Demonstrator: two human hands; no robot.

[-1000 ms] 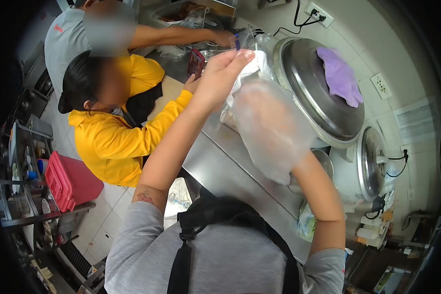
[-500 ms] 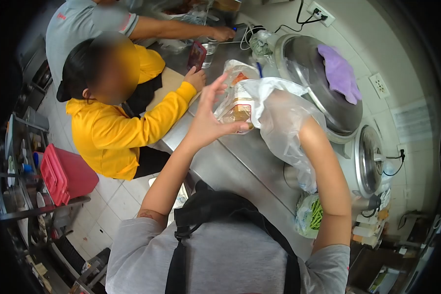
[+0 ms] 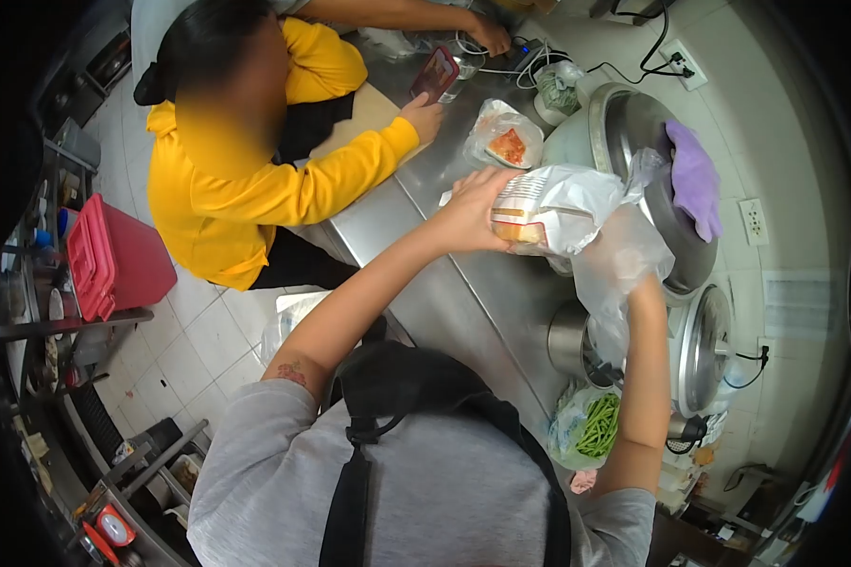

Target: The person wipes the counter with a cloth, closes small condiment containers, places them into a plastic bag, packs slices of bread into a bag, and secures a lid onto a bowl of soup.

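Left hand (image 3: 479, 210): gripping the package (image 3: 556, 206) over the counter (image 3: 435, 307) | right hand (image 3: 626, 244): inside a plastic bag (image 3: 598, 282) — grip cannot be told | risk: slick wrapping could slip if the left hold loosens — dropping the package

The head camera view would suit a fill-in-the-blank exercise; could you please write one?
The person's left hand grips a white printed plastic package, while the right hand is inside a translucent plastic ____.
A purple fabric cloth hangs over a round metal ____.
The clear plastic bag of green beans sits nearer the person's ____ forearm.

Missing words: bag; lid; right.
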